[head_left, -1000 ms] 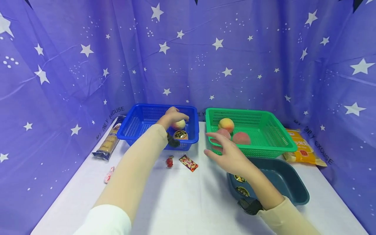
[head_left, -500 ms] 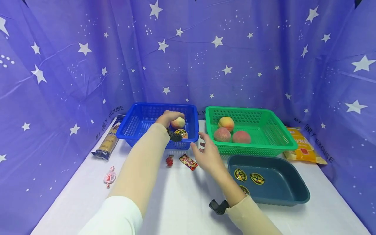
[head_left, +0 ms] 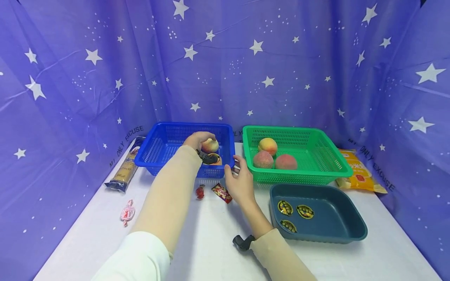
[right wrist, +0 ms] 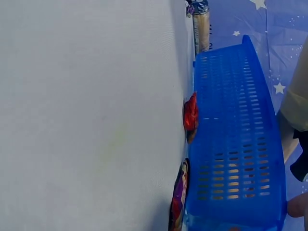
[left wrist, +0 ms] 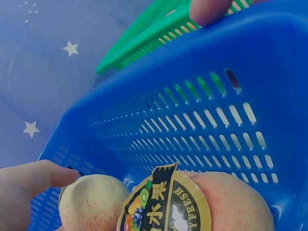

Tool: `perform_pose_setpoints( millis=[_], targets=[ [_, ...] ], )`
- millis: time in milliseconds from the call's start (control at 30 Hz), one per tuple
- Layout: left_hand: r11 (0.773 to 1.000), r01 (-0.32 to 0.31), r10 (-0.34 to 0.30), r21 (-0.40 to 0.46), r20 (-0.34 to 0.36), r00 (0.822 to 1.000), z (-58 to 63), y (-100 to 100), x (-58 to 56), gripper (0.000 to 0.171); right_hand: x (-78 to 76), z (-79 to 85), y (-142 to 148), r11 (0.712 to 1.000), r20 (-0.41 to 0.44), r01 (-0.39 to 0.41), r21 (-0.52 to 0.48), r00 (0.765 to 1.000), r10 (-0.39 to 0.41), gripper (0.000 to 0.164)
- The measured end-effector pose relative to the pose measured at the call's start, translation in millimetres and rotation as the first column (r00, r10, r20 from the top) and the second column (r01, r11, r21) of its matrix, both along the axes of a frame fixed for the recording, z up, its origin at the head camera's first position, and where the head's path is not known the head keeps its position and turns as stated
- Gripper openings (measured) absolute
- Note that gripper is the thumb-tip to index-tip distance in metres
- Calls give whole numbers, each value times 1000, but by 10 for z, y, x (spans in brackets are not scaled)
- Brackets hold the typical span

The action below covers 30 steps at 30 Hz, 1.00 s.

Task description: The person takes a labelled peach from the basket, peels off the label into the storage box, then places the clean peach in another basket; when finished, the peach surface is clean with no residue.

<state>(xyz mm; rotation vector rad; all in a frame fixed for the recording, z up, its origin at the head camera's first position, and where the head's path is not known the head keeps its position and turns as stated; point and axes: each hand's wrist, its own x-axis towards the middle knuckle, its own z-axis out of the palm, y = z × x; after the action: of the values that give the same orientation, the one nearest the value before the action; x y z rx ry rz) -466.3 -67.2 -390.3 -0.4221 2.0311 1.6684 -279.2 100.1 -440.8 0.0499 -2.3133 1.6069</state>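
Note:
My left hand (head_left: 196, 139) reaches into the blue basket (head_left: 168, 166), its fingers curled at a pale yellow-red peach (head_left: 210, 146). In the left wrist view a finger (left wrist: 45, 177) touches that peach (left wrist: 94, 204) at its upper side. Right beside it lies a second peach (left wrist: 236, 202) with a round black-and-gold fruit sticker (left wrist: 185, 204) whose tab stands up. My right hand (head_left: 241, 182) holds the basket's front right corner, thumb on the front and fingers along the right side. One fingertip (left wrist: 210, 8) shows over the rim in the left wrist view.
A green basket (head_left: 316, 171) holds three peaches (head_left: 263, 160). In front stands a dark teal tray (head_left: 330, 212) with three stickers (head_left: 304, 212). Near the blue basket lie a red candy (head_left: 200, 192), a snack bar (head_left: 222, 192) and a pink lollipop (head_left: 127, 213). Noodle (head_left: 123, 171) and yellow packs (head_left: 358, 175) flank the baskets.
My right hand has moved left from in front of the green basket to the blue basket's corner. My left hand has shifted slightly left and lower around the peach, which stays in the basket.

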Motion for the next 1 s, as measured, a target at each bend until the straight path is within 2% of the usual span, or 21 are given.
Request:
perform_pose_setpoints(
  millis=[200, 333, 433, 500, 600, 667, 733, 900, 1000],
  targets=[
    [1000, 21, -21, 21, -5, 1000, -61, -1, -40, 73, -43, -29, -29, 1000, 26, 11, -26, 1000, -11, 54],
    [999, 10, -10, 52, -5, 1000, -79, 6, -40, 67, -62, -41, -29, 999, 25, 11, -49, 1000, -10, 54],
    [998, 3, -1, 55, -34, 999, -63, 10, -28, 66, -73, -46, -27, 997, 21, 12, -70, 1000, -11, 55],
    [998, -21, 25, 62, -66, 998, -37, 15, -19, 71, -76, -49, -30, 996, 18, 15, -83, 1000, -14, 55],
    [994, -80, 89, 81, -120, 989, 22, 10, 15, 92, -78, -59, -39, 995, 20, 19, -97, 1000, -17, 55],
    [989, -109, 125, 103, -161, 979, 72, -7, 76, 103, -78, -62, -53, 994, 26, 15, -112, 1000, -12, 55],
    [984, -120, 145, 134, -200, 969, 128, -35, 174, 105, -80, -62, -68, 992, 32, 9, -126, 999, -5, 55],
    [980, -61, 113, 190, -279, 954, 244, -110, 422, 68, -90, -33, -84, 989, 46, 7, -150, 999, 0, 55],
    [985, -26, 79, 172, -311, 947, 287, -166, 549, 65, -103, -19, -74, 986, 49, 10, -165, 999, -2, 55]
  ],
)
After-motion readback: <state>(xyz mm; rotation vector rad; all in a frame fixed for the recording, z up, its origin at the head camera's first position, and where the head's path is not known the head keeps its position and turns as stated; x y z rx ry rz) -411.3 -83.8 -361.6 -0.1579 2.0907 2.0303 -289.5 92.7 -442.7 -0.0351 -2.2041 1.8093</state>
